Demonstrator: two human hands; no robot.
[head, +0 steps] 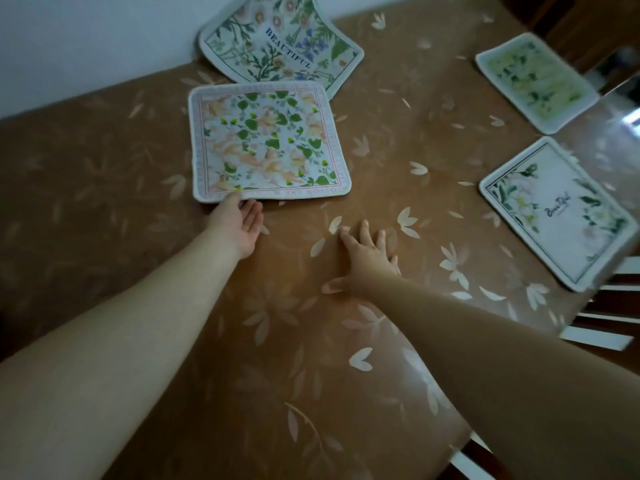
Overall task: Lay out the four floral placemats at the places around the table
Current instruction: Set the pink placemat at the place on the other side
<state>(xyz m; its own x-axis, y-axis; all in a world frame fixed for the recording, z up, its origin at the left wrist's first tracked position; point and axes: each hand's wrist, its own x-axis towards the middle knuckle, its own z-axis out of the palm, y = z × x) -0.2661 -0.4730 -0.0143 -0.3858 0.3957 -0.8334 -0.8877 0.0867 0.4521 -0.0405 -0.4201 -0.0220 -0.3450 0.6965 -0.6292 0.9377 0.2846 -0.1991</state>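
In the head view, the left hand [239,220] is held open, palm turned up and inward, with its fingertips [235,199] touching the near edge of the pink mat [266,142]; whether that edge is actually pinched cannot be told, since the thumb is hidden. The right hand [363,261] is spread flat, fingers apart, and pressed on the bare worktop [138,168], holding nothing, well apart from every mat.

The pink mat is laid flat near the far-left part of the worktop. Just behind it, the "BEAUTIFUL" mat [277,43] is propped at the far edge, its upper part curled up against the wall [86,39] and its top cut off by the frame; its near corner is just overlapped by the pink mat. At the right edge, the white mat [557,213] is laid flat, its script hard to read. The green mat [535,81] is seen near the far-right corner, blurred, so its pattern cannot be made out. White chair slats [599,337] are partly cut off beyond the right edge.
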